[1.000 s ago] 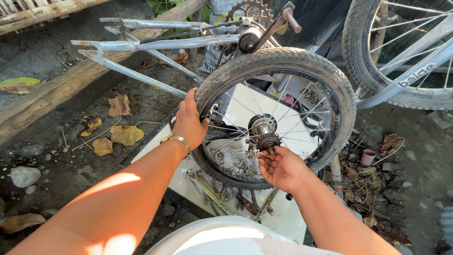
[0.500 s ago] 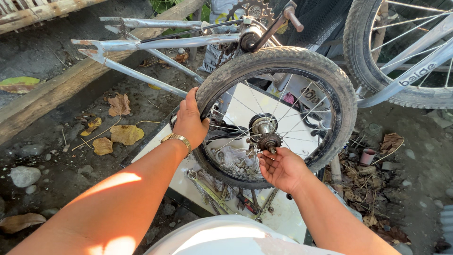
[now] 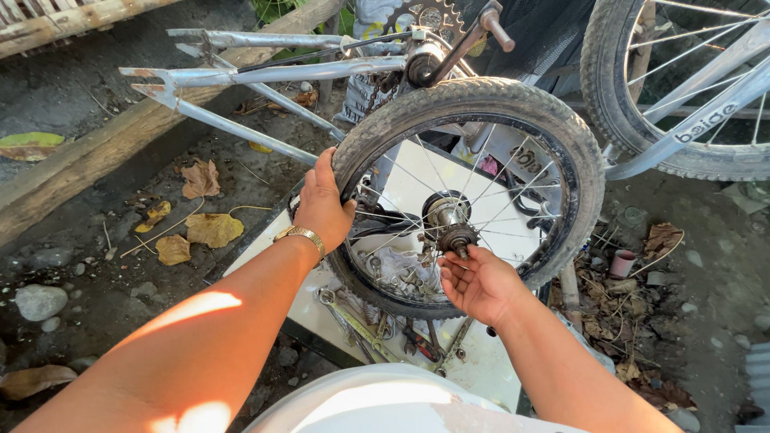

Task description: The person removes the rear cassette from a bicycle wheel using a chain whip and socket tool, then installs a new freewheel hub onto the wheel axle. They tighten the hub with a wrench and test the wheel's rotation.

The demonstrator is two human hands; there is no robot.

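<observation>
Rubber-tyred small bicycle wheel [image 3: 469, 196] stands upright on a white board [image 3: 321, 309], both hands on it.
Left hand [image 3: 322, 204] wraps the tyre's left side, gripping it. Right hand [image 3: 475, 282] sits just below the hub [image 3: 447, 215], fingertips [image 3: 451, 258] pinched on the axle nut [image 3: 459, 238]; the axle points toward the camera, so the right hand is the nearer one. Wrenches [image 3: 361, 325] lie under the wheel; the upturned grey bike frame [image 3: 265, 76] is behind.

So the ground [image 3: 104, 265] is just dark packed dirt with dry brown leaves [image 3: 210, 228] and a few grey stones [image 3: 38, 301] scattered around. A white board [image 3: 481, 369] lies flat on it, wrenches [image 3: 353, 321] spread on top.
</observation>
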